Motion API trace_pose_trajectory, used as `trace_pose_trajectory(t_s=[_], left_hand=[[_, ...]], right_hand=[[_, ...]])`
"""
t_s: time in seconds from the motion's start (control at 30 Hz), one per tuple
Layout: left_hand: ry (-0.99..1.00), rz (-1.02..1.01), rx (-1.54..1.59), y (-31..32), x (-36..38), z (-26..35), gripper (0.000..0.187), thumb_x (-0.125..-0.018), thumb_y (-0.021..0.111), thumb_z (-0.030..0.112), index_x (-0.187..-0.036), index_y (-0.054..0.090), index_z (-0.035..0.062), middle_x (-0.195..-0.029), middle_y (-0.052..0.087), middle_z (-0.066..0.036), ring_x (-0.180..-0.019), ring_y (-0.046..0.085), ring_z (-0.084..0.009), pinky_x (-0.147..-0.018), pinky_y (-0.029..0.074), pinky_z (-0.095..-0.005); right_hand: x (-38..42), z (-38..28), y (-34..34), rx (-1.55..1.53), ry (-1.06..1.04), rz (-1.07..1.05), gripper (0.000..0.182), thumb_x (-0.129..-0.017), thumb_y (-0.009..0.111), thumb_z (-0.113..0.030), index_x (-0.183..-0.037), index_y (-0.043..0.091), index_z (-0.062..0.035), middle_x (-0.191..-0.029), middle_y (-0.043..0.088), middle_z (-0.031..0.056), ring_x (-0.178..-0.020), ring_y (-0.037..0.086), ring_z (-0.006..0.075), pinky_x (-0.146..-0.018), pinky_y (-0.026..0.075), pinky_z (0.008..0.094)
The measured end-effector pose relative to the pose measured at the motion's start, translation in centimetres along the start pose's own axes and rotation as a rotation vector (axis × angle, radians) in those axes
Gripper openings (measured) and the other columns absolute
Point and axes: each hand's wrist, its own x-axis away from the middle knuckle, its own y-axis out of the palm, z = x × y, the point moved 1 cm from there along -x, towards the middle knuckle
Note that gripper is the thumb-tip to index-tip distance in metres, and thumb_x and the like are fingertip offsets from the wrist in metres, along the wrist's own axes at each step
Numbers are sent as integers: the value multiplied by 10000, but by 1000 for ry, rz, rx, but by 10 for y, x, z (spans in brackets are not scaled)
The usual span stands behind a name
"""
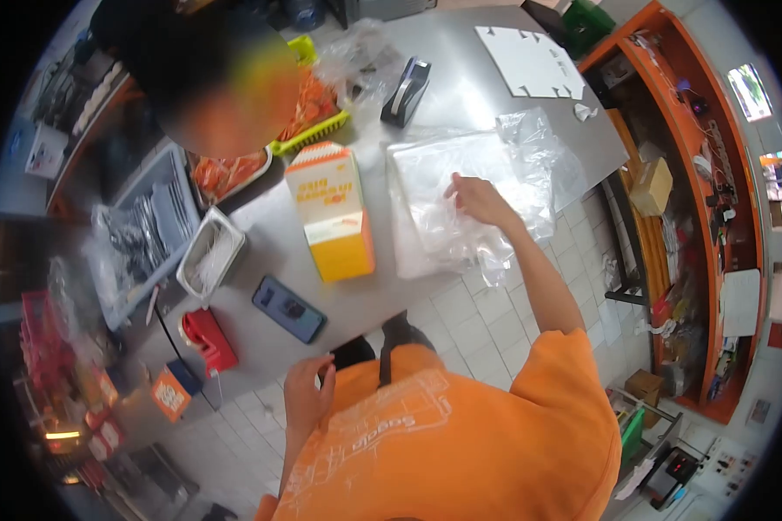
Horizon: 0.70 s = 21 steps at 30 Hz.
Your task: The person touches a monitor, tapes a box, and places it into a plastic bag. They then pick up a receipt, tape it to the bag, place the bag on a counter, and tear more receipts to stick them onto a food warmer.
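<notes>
My right hand [480, 200] is over a flat stack of clear plastic bags [434, 165] on the metal table, fingers apart at the top sheet, holding nothing visible. My left hand [310, 391] hangs by the table's front edge, near my orange shirt [460, 443], its fingers loosely bent with nothing in them. Left of the bags stands a yellow and white carton [339, 217] with an orange striped top. A phone [289, 309] lies between the carton and a red tape dispenser [208, 339].
A person's blurred head [222, 95] leans in at upper left, beside yellow baskets [317, 130] of orange-red packets. A metal tin [211, 256], a grey tray [117, 304], a black tape dispenser [407, 91] and a white board [530, 62] are on the table. Orange shelves [712, 382] stand at right.
</notes>
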Motion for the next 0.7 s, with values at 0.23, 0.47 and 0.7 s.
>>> trace_pose_trajectory(t_s=[0.23, 0.47, 0.7], left_hand=[[-148, 55, 15, 5, 16, -9, 183, -853, 671, 62, -1034, 689, 49, -899, 689, -101, -798, 651, -256, -762, 499, -376], [-174, 238, 23, 0, 39, -13, 156, -876, 654, 79, -1022, 687, 38, -911, 693, -117, -789, 653, -266, -744, 504, -369], [-303, 317, 159, -3, 92, -24, 204, -883, 664, 121, -1067, 687, 38, -980, 711, -113, -839, 664, -250, -753, 507, -355]], right_hand=[[10, 60, 20, 100, -298, 109, 342, -687, 794, -150, -1004, 679, -93, -971, 681, 53, -903, 653, 234, -784, 528, 360], [-7, 110, 49, 420, -657, 600, 188, -800, 655, -75, -982, 703, -84, -1051, 679, 65, -989, 630, 273, -865, 502, 359], [83, -46, -116, -176, -115, 1623, 318, -965, 514, -230, -1082, 523, 66, -957, 614, 193, -790, 634, 289, -722, 552, 407]])
